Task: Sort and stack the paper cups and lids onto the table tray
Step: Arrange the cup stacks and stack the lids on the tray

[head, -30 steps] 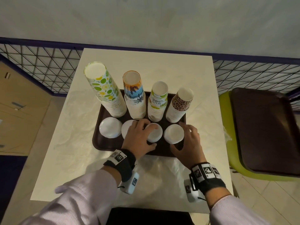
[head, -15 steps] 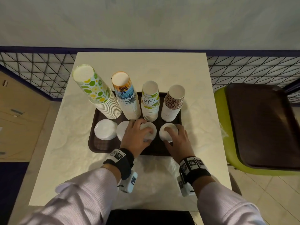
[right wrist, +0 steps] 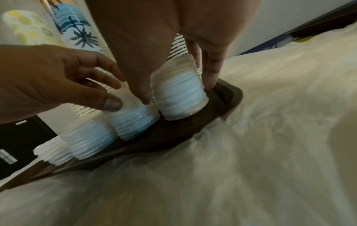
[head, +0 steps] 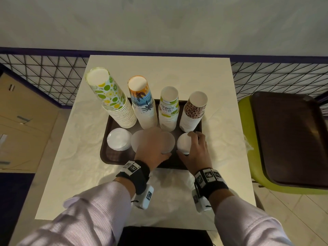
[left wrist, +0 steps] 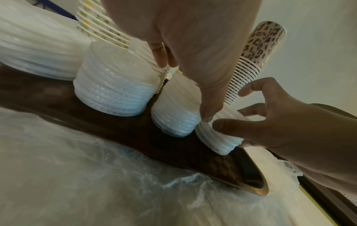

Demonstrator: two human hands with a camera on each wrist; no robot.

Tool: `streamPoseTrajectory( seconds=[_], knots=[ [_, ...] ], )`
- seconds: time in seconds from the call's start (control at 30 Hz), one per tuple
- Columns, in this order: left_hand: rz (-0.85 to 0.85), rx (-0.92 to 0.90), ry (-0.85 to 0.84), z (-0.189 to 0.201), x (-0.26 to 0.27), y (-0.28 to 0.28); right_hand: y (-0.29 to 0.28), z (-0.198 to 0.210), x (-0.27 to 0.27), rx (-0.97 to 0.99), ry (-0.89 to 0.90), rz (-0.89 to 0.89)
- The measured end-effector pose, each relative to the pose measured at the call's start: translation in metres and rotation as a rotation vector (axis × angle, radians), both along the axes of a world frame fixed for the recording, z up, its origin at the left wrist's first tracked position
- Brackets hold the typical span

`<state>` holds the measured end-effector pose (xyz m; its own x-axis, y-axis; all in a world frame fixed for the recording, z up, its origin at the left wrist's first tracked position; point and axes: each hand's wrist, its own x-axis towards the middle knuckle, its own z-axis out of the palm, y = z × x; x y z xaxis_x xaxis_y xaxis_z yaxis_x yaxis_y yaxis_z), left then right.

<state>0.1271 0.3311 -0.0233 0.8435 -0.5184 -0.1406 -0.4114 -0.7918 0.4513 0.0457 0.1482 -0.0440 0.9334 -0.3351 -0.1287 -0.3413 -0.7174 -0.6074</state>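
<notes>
A brown tray (head: 115,157) on the white table carries several upside-down cup stacks: lime-print (head: 110,96), palm-print (head: 142,102), "Hello Summer" (head: 168,109) and leopard-print (head: 193,110). In front of them stand several white lid stacks. My left hand (head: 159,141) is curled over the third lid stack (head: 169,142), thumb on its near side and fingers behind it (left wrist: 173,107). My right hand (head: 190,144) grips the rightmost lid stack (head: 183,142), which leans in the right wrist view (right wrist: 179,97). The leftmost lid stack (head: 118,141) and second lid stack (head: 137,141) stand untouched.
Crinkled clear plastic film (head: 177,192) covers the near part of the table. A green chair (head: 248,139) at the right holds a second brown tray (head: 292,139). Black wire mesh (head: 44,77) runs behind the table, and a wooden cabinet (head: 23,121) stands at the left.
Both hands stay on the same two lid stacks. The left hand has slid a little right over its stack and is motion-blurred. The rightmost stack now leans.
</notes>
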Motion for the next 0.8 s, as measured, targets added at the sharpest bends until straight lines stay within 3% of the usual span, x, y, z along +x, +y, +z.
streamPoseTrajectory(
  seconds=[0.57, 0.8],
  knots=[
    [0.011, -0.082, 0.073, -0.011, 0.002, -0.008, 0.002, -0.011, 0.009, -0.034, 0.022, -0.005],
    [0.013, -0.1, 0.067, -0.004, 0.0, -0.001, 0.004, 0.009, -0.001, -0.071, 0.003, 0.012]
  ],
)
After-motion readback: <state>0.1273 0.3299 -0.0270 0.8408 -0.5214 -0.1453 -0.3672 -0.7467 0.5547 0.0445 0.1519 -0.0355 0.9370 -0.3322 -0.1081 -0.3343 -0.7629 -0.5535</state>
